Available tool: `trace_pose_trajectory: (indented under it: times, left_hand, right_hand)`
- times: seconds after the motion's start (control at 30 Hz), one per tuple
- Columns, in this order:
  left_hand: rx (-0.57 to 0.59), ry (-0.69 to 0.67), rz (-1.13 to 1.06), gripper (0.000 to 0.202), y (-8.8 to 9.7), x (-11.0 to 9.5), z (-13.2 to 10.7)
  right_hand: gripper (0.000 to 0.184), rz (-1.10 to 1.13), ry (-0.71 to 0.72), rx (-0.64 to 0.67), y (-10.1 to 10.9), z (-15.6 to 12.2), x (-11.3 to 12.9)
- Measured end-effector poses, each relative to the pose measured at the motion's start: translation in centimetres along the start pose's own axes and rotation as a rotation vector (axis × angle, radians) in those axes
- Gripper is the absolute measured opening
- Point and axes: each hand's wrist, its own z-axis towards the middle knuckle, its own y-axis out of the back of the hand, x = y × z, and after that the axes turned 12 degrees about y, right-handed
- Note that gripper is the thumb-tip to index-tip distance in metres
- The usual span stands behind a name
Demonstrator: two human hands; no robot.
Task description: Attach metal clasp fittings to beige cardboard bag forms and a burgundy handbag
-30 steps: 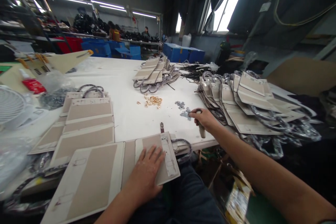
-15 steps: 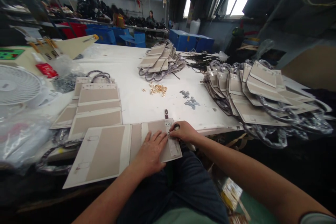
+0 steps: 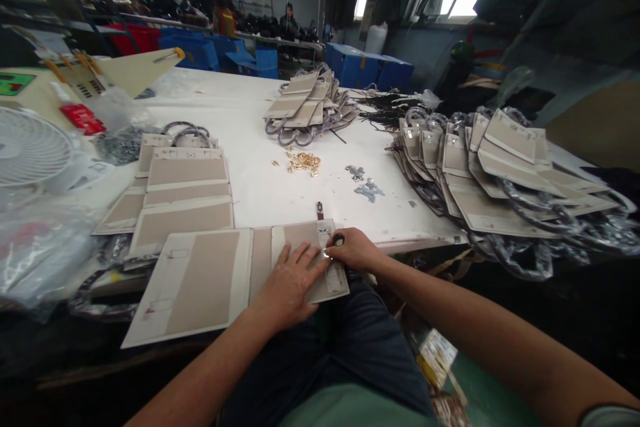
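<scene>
My left hand [image 3: 289, 280] lies flat with fingers spread on a beige folded panel [image 3: 200, 283] at the table's near edge. My right hand [image 3: 353, 250] is closed in a pinch at the panel's right end, beside my left fingertips, holding a small tool with a dark tip pressed where a little silver fitting [image 3: 324, 232] sits on the white strip. A short brown strap tab [image 3: 320, 209] sticks out just beyond the panel.
Stacks of similar panels lie to the left [image 3: 183, 197], far centre [image 3: 305, 107] and right [image 3: 490, 173]. Gold fittings [image 3: 303, 161] and silver fittings [image 3: 367, 188] are scattered on the white table [image 3: 260, 193]. A white fan [image 3: 30, 147] stands at left. People work far behind.
My right hand came back from the silver fittings in the middle of the table to the panel's right end. My left hand stayed pressed on the panel.
</scene>
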Motion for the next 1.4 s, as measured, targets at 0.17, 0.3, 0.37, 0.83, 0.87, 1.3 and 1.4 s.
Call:
trace_pose_trajectory:
  times: [0.17, 0.3, 0.37, 0.83, 0.87, 1.3, 1.4]
  left_hand:
    - [0.011, -0.002, -0.006, 0.084, 0.4, -0.1, 0.1]
    - [0.015, -0.003, -0.003, 0.087, 0.6, -0.1, 0.2]
    - [0.023, -0.004, -0.001, 0.086, 0.6, -0.1, 0.3]
    - [0.019, -0.015, 0.019, 0.084, 0.2, -0.1, 0.7]
    - [0.019, -0.016, 0.020, 0.085, 0.2, -0.1, 0.7]
    - [0.064, -0.009, 0.044, 0.082, 0.7, -0.5, 1.1]
    - [0.093, -0.012, 0.047, 0.083, 0.9, -0.5, 1.2]
  right_hand:
    - [0.013, 0.172, -0.071, 0.079, 0.4, 0.1, -0.1]
    - [0.014, 0.301, -0.125, 0.107, 0.6, 0.2, 0.0]
    - [0.013, 0.298, -0.139, 0.100, 0.6, 0.3, 0.2]
    - [0.014, 0.120, -0.126, 0.131, 1.0, 1.1, 0.7]
    - [0.014, 0.092, -0.098, 0.129, 1.0, 1.1, 0.8]
    - [0.012, -0.081, 0.101, 0.079, 1.4, 0.7, -0.4]
    - [0.009, 0.082, 0.012, 0.085, 1.9, 0.5, -0.7]
